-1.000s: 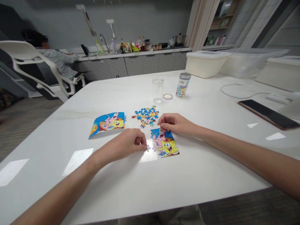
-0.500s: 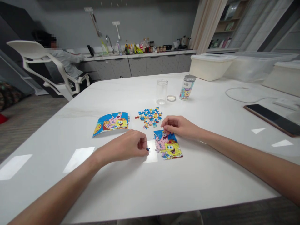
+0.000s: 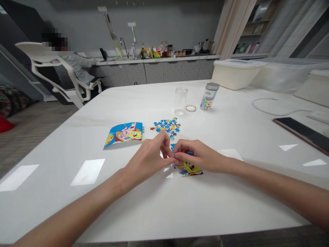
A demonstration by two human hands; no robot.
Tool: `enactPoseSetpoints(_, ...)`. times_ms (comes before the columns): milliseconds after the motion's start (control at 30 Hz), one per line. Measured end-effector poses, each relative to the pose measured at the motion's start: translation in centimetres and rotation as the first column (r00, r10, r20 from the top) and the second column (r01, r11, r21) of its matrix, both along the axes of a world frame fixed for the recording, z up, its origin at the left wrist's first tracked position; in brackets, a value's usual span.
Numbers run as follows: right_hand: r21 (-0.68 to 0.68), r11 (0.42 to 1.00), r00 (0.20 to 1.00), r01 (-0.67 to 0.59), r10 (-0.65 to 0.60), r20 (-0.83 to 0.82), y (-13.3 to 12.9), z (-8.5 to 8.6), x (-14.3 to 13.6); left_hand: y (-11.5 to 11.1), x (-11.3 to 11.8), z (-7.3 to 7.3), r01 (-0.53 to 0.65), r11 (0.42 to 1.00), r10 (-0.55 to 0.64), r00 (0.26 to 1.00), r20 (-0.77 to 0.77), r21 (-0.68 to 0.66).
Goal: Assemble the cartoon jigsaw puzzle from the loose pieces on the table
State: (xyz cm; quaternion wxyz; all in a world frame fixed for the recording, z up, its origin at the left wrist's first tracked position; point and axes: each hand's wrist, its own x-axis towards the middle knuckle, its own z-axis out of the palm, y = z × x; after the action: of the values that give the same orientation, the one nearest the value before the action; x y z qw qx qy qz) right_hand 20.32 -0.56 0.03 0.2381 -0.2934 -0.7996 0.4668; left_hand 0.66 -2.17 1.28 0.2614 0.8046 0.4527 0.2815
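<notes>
Over the left edge of a partly joined jigsaw puzzle [image 3: 191, 169], the fingertips of both my hands meet at a tiny puzzle piece [image 3: 173, 155]. My left hand [image 3: 155, 151] comes in from the left, closed in a pinch on that piece. Closed as well, my right hand [image 3: 195, 156] pinches at the same piece from the right and covers the upper part of the puzzle. Just beyond lies a pile of loose puzzle pieces [image 3: 167, 125], mostly blue and yellow. A curled picture sheet [image 3: 125, 133] with the same cartoon figures rests to the left.
Behind the pieces stand a clear jar [image 3: 181, 101], its lid [image 3: 191, 108] and a printed can [image 3: 209, 97]. A phone [image 3: 303, 133] and a white cable [image 3: 269, 111] lie at right. Plastic boxes [image 3: 236, 73] line the far right. A person [image 3: 74, 67] sits at back left.
My left hand has moved right and up with the puzzle piece, to the puzzle's left edge. My right hand has come down from the top edge to meet it. The view has shifted slightly.
</notes>
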Motion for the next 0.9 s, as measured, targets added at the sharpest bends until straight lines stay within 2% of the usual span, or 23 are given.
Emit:
enactPoseSetpoints(67,-0.011,1.0,1.0,0.02,-0.02,-0.006,0.0,0.1,0.1,0.0,0.0,-0.4,0.033,0.992,-0.017,0.991,-0.135,0.118)
enactPoseSetpoints(133,0.001,0.997,0.997,0.072,-0.072,-0.011,0.6,0.2,0.4,0.2,-0.3,-0.5,0.177,0.951,-0.077,0.929,-0.361,0.255)
enactPoseSetpoints(167,0.021,0.993,0.994,0.113,-0.113,-0.009,1.1,0.3,0.8,0.4,-0.5,-0.5,0.288,0.913,-0.119,0.865,-0.487,0.289)
enactPoseSetpoints(233,0.116,0.971,0.978,0.208,-0.208,-0.009,2.3,0.4,1.6,0.7,-1.0,-0.5,0.485,0.836,-0.189,0.692,-0.697,0.256)
enactPoseSetpoints(300,0.186,0.939,0.954,0.288,-0.298,0.028,3.8,0.3,2.7,0.9,-1.5,-0.5,0.554,0.812,-0.204,0.563,-0.801,0.183)
enactPoseSetpoints(333,0.213,0.925,0.942,0.316,-0.333,0.051,4.5,0.3,3.2,1.0,-1.6,-0.6,0.553,0.817,-0.201,0.535,-0.821,0.161)
enactPoseSetpoints(467,0.36,0.837,0.861,0.413,-0.488,0.146,6.8,-0.3,5.2,0.9,-1.6,-0.6,0.525,0.839,-0.196,0.539,-0.819,0.145)
enactPoseSetpoints(600,0.423,0.844,0.796,0.33,-0.489,0.357,7.5,-1.3,5.9,0.8,-1.4,-0.3,0.5,0.856,-0.186,0.538,-0.822,0.134)
enactPoseSetpoints(733,0.433,0.849,0.797,0.303,-0.475,0.373,7.4,-1.9,5.8,0.6,-1.3,0.1,0.484,0.867,-0.19,0.54,-0.82,0.118)
enactPoseSetpoints(900,0.417,0.864,0.802,0.284,-0.452,0.39,7.2,-1.8,5.8,0.5,-1.2,0.4,0.454,0.886,-0.197,0.556,-0.807,0.096)
